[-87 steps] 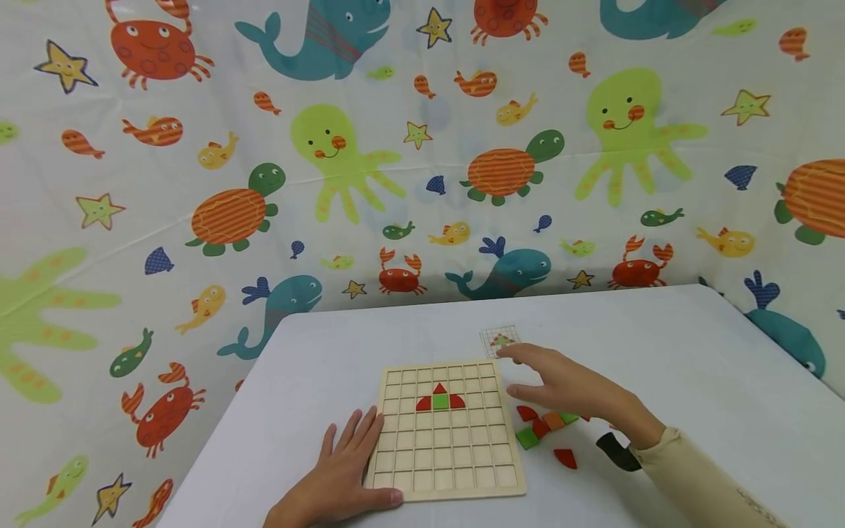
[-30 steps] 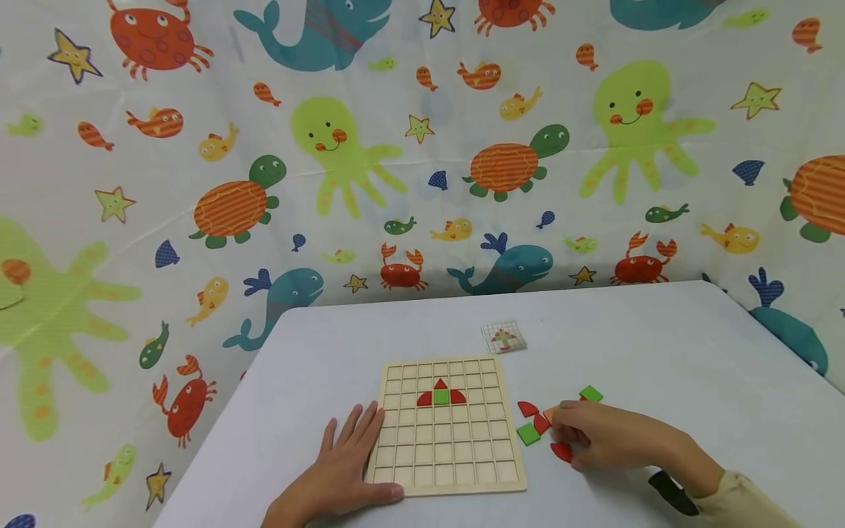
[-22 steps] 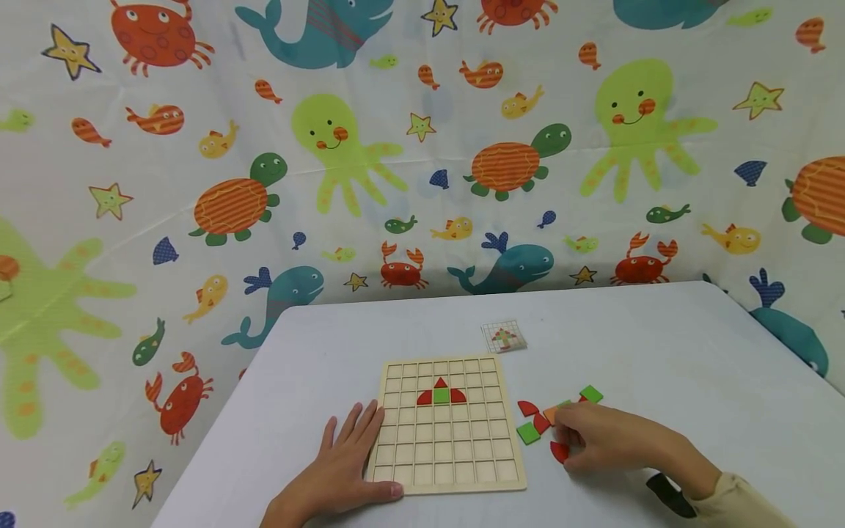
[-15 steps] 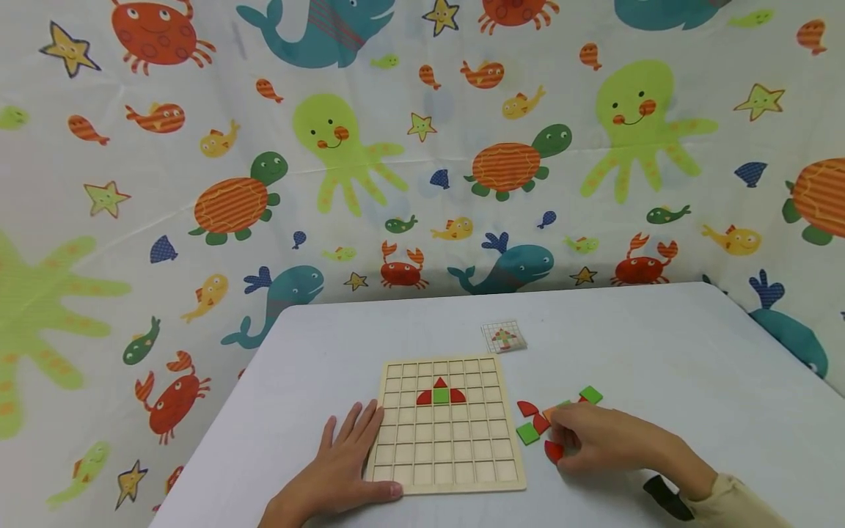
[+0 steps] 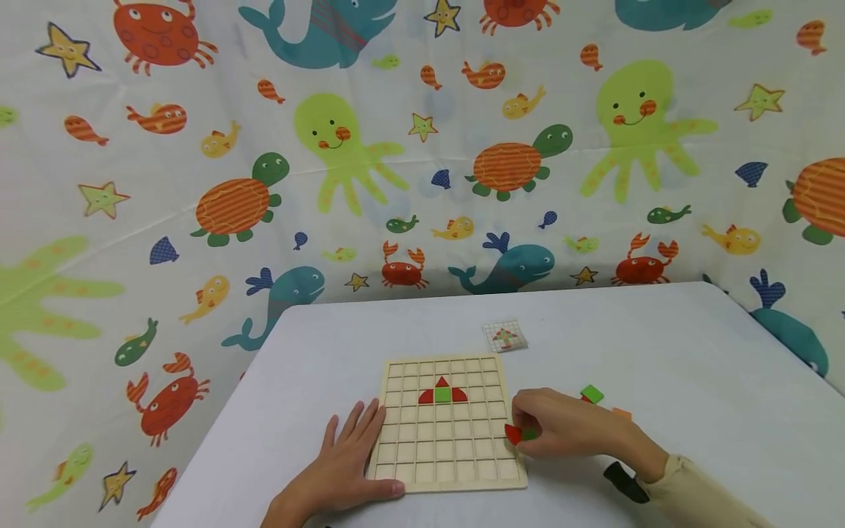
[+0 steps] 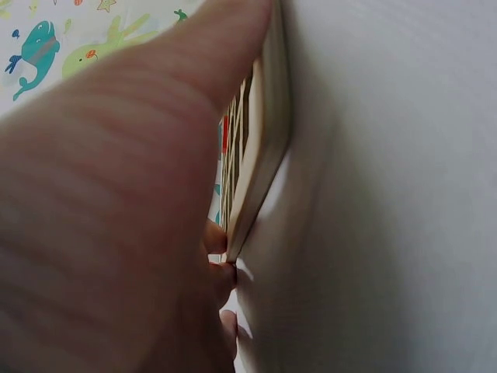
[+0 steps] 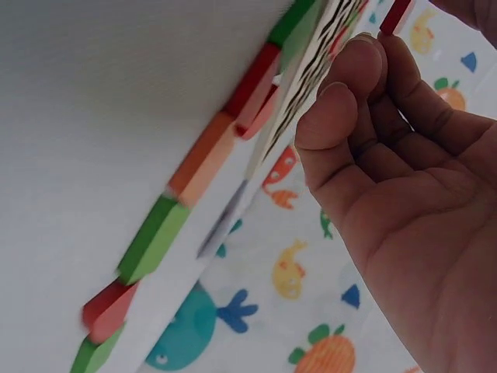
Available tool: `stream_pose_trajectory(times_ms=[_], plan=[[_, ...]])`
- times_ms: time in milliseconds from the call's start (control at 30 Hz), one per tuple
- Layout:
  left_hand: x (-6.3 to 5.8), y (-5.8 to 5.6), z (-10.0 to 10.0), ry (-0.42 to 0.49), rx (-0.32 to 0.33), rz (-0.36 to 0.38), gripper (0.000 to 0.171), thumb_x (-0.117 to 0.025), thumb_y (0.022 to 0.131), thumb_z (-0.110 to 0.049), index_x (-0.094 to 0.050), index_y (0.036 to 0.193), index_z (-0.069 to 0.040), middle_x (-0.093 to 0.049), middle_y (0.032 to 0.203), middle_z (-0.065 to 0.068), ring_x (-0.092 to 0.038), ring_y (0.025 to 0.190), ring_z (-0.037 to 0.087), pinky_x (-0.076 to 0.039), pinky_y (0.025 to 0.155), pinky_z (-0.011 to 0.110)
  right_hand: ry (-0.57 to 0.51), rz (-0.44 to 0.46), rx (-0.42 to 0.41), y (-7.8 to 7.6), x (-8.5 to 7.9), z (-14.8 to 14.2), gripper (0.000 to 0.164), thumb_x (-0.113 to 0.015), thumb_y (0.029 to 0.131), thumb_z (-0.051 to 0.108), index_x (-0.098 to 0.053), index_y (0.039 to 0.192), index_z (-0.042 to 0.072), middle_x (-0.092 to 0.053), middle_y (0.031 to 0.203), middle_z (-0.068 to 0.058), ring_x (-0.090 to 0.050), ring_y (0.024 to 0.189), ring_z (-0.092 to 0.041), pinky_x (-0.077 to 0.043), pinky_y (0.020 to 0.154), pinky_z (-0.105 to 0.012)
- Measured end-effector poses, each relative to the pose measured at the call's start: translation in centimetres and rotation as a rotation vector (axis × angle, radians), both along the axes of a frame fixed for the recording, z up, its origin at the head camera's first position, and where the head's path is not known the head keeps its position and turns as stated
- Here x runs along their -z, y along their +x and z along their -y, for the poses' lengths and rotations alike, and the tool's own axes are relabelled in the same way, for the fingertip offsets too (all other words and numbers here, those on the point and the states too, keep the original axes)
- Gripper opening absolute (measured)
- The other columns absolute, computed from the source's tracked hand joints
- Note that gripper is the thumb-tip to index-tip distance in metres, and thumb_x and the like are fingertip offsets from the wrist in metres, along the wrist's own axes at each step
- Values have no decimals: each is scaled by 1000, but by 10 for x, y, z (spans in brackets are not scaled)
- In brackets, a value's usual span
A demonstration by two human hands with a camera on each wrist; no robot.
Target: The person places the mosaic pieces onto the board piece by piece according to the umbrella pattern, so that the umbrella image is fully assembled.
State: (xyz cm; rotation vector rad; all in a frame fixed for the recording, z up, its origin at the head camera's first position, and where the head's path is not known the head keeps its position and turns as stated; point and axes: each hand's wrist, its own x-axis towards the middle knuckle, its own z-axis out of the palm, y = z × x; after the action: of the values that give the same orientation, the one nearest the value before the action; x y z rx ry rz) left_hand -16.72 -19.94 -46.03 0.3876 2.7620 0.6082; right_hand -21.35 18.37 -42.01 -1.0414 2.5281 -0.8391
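My left hand lies with straight, spread fingers along the left side of the wooden grid board, its thumb at the near left corner. In the left wrist view the thumb runs along the board's edge. My right hand pinches a red quarter-circle tile between thumb and finger, beside the board's right edge. In the right wrist view that tile shows at the fingertips. On the board sit a green square tile, a red triangle tile above it, and red quarter-circle tiles on both sides.
Loose tiles lie right of the board, partly hidden by my right hand: a green square, an orange tile and several others. A pattern card lies behind the board. A patterned cloth hangs beyond the white table.
My right hand first reached near the card, then went down to the loose tiles. It has taken up a red quarter-circle tile and moved left to the board's edge. The left hand stays put.
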Motion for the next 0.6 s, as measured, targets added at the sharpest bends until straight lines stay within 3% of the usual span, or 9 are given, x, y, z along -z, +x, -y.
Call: stream_pose_trajectory(times_ms=[433, 600], plan=[[-1, 0, 1, 17, -4, 13, 131, -76, 76, -81, -24, 171, -8, -14, 179, 12, -1, 164, 38, 12, 122, 69, 26, -57, -49, -25, -15, 75, 16, -82, 92, 18, -66, 94, 17, -56, 85, 7, -52, 80, -8, -48, 69, -26], [-4, 1, 0, 22, 13, 11, 128, -77, 78, -78, -24, 171, -7, -14, 178, 13, -1, 164, 39, 10, 122, 71, 22, -73, -86, -36, -20, 105, 14, -80, 92, 15, -65, 90, 15, -53, 80, 6, -49, 76, -8, -43, 65, -25]])
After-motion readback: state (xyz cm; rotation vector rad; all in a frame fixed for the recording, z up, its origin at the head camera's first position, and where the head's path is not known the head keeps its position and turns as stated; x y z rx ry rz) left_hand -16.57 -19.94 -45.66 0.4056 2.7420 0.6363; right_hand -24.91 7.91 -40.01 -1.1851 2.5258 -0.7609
